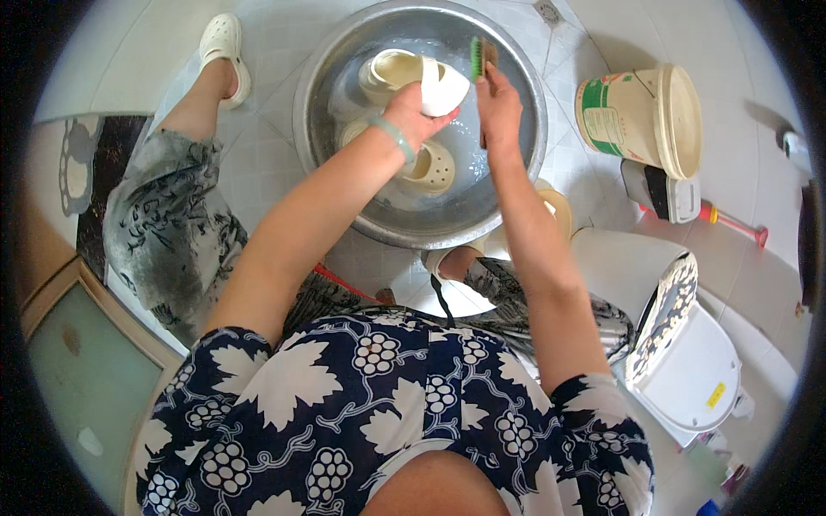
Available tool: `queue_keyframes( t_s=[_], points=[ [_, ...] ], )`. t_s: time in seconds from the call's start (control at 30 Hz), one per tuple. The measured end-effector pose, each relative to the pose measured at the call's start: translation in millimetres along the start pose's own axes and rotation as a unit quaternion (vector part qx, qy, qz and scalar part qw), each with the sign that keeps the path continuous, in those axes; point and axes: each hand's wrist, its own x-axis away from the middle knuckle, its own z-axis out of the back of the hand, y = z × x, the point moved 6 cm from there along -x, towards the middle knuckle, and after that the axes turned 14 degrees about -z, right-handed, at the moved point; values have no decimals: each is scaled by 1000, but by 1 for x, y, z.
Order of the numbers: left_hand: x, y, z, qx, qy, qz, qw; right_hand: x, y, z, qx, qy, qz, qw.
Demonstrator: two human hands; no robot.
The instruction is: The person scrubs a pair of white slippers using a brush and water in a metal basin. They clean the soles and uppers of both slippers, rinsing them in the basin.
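Note:
A white foam clog (445, 87) is in my left hand (411, 115), tilted above a large round metal basin (308, 138). Its toe points right, and my fingers support it from below. My right hand (501, 111) grips a wooden scrub brush (488, 53) whose green bristles face left, a short gap from the clog's toe. Below my left wrist, a cream clog with round holes (433, 169) lies in the water (468, 174) in the basin; my wrist and a pale green bangle (395, 138) hide part of it. Another pale shoe shape (374, 80) shows behind the held clog.
A cream plastic bucket (619, 119) with a green label stands to the right, near a small grey bin (681, 200). Further right is a toilet (626, 258) with its lid (697, 367) raised. My feet in pale clogs (222, 55) flank the basin. A floor drain (548, 11) lies beyond it.

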Motion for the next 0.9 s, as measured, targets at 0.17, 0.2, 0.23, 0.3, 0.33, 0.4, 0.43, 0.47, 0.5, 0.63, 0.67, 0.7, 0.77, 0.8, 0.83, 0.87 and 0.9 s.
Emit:
queue_keyframes(
  t_s=[0.17, 0.2, 0.23, 0.3, 0.33, 0.4, 0.43, 0.47, 0.5, 0.63, 0.67, 0.7, 0.77, 0.8, 0.83, 0.87, 0.9],
  points=[
    [-8, -7, 4, 29, 6, -12, 999, 52, -1, 8, -60, -46, -17, 997],
    [-27, -10, 10, 44, -11, -4, 999, 78, -11, 4, -33, -52, 13, 998],
    [-36, -14, 13, 56, -25, 10, 998, 98, -18, -1, -6, -57, 35, 998],
    [-35, -19, 14, 24, -2, -1, 1000, 73, -7, -5, 17, -32, -2, 999],
    [-12, -14, 6, -4, 16, -13, 1000, 45, 8, -7, -3, -18, -24, 1000],
    [-4, -8, 17, -37, 52, 4, 998, 14, 29, -6, 18, -8, -46, 999],
    [2, -2, 17, -60, 65, 12, 996, -1, 36, -3, 59, -7, -43, 997],
    [11, 3, 20, -82, 79, 19, 993, -10, 43, -2, 100, -6, -41, 994],
    [16, 7, 21, -98, 95, 25, 990, -14, 55, -4, 109, 0, -38, 993],
    [1, -1, 47, -78, 52, -7, 996, -1, 124, -27, 145, 6, -100, 984],
    [-22, -7, 71, -57, -7, -27, 998, 2, 143, -42, 174, -1, -109, 979],
    [-21, -6, 75, -33, -1, -10, 999, 4, 168, -52, 203, 0, -127, 971],
    [-11, -2, 76, 11, 13, 30, 999, 10, 198, -65, 130, -58, -151, 978],
    [-12, -1, 79, 32, 0, 31, 999, 12, 202, -71, 40, -89, -192, 976],
    [-22, 0, 85, 19, 4, -7, 1000, 18, 176, -70, -61, -115, -222, 966],
    [-33, -5, 93, 8, 8, -42, 999, 24, 146, -68, -158, -135, -252, 945],
    [-39, -9, 97, -3, 12, -73, 997, 27, 122, -66, -215, -151, -266, 928]
  ],
)
